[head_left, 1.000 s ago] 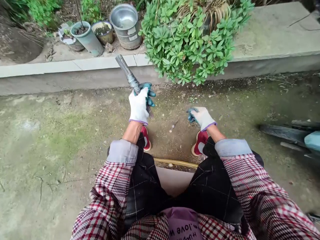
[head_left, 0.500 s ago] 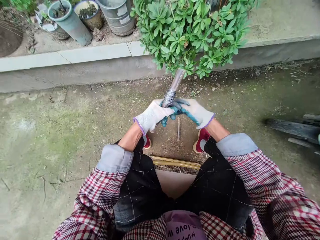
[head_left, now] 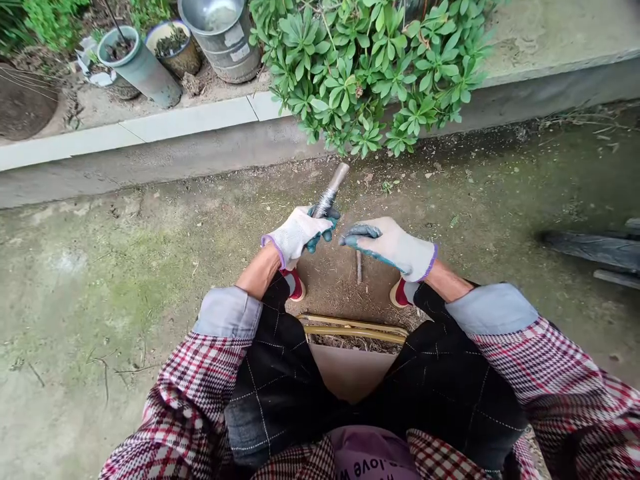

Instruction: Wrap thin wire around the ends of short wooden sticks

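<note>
Fingers (head_left: 326, 223) of the left hand (head_left: 295, 235) clenched round the lower part of a metal bar (head_left: 339, 179), rubber-coated fingertips curling over it. Bar tilts up and away from the person, far end over bare dirt, pointing at the concrete curb (head_left: 150, 135). Right hand (head_left: 393, 248) released: fingers straight and together, pointing left, just beside the left hand, apart from the bar. Nothing visible in them; too small to rule out a fine wire.

Progress as far as visible: a wire wrap (head_left: 327, 199) forms a tight band on the bar just past the left fist. Far section of the bar shows bare grey metal, no wire. Lower section is hidden by the fist, so cannot tell if the wrap continues there. No loose wire end visible.

Nearby: thin wooden peg (head_left: 359, 267) stands in the dirt below the hands, between the red shoes (head_left: 296, 285). Yellowish cane strip (head_left: 355, 330) lies near, by the knees. Leafy green plant (head_left: 350, 80) hangs over the curb at far centre; pots (head_left: 140, 67) sit far left. Dark blurred object (head_left: 595, 250) at right, cannot tell what.
</note>
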`<action>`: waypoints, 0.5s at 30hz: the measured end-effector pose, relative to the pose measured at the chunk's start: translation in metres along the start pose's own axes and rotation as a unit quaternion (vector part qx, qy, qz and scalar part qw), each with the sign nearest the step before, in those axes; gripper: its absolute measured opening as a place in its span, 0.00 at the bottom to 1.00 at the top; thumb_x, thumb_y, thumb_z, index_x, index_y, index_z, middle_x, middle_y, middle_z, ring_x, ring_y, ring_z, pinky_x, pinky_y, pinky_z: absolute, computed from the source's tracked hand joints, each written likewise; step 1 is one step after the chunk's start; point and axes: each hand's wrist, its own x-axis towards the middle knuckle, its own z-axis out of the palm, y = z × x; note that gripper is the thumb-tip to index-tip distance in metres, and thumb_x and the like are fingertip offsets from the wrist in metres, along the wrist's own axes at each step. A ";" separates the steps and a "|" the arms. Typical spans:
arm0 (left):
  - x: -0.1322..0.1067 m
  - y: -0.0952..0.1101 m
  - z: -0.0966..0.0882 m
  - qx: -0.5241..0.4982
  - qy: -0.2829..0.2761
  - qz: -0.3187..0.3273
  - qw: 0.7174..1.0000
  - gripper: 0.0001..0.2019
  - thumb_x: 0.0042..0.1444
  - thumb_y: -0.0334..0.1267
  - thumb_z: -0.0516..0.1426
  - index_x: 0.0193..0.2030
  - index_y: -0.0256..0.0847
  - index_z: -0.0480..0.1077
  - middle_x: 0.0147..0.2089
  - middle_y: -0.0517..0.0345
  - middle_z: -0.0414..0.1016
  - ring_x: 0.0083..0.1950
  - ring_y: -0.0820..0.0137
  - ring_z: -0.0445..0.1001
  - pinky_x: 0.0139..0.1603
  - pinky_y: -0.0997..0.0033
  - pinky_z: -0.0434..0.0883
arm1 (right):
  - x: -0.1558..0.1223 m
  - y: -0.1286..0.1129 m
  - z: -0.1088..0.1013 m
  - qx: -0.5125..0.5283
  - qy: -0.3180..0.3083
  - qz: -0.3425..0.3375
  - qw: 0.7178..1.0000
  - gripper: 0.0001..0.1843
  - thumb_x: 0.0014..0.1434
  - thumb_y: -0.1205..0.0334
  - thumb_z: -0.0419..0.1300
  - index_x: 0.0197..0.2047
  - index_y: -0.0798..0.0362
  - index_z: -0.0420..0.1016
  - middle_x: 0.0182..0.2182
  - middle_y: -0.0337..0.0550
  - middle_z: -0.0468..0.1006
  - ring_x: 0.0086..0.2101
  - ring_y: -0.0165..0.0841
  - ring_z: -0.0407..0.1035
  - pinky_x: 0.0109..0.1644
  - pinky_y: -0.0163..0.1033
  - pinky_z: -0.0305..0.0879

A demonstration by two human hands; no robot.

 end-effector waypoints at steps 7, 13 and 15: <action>0.014 -0.032 0.032 0.512 -0.043 0.051 0.857 0.11 0.62 0.36 0.56 0.40 0.36 0.81 0.34 0.44 0.80 0.37 0.59 0.80 0.37 0.68 0.70 | -0.003 -0.014 -0.020 -0.212 0.024 0.004 0.977 0.08 0.61 0.63 0.63 0.31 0.50 0.82 0.28 0.39 0.80 0.29 0.32 0.68 0.34 0.38 0.63; -0.002 -0.029 0.057 0.540 -0.140 0.110 0.823 0.12 0.62 0.38 0.57 0.46 0.40 0.81 0.35 0.46 0.80 0.39 0.55 0.81 0.39 0.65 0.71 | 0.007 0.011 -0.042 -0.284 0.074 0.043 0.955 0.05 0.59 0.64 0.66 0.30 0.49 0.81 0.29 0.41 0.82 0.30 0.36 0.69 0.36 0.40 0.64; -0.006 -0.023 0.049 0.468 -0.125 0.129 0.865 0.10 0.63 0.42 0.59 0.42 0.43 0.80 0.32 0.53 0.78 0.36 0.62 0.78 0.37 0.69 0.69 | 0.011 0.021 -0.045 -0.269 0.076 0.066 0.958 0.07 0.58 0.64 0.67 0.27 0.48 0.79 0.28 0.42 0.81 0.31 0.37 0.70 0.37 0.42 0.66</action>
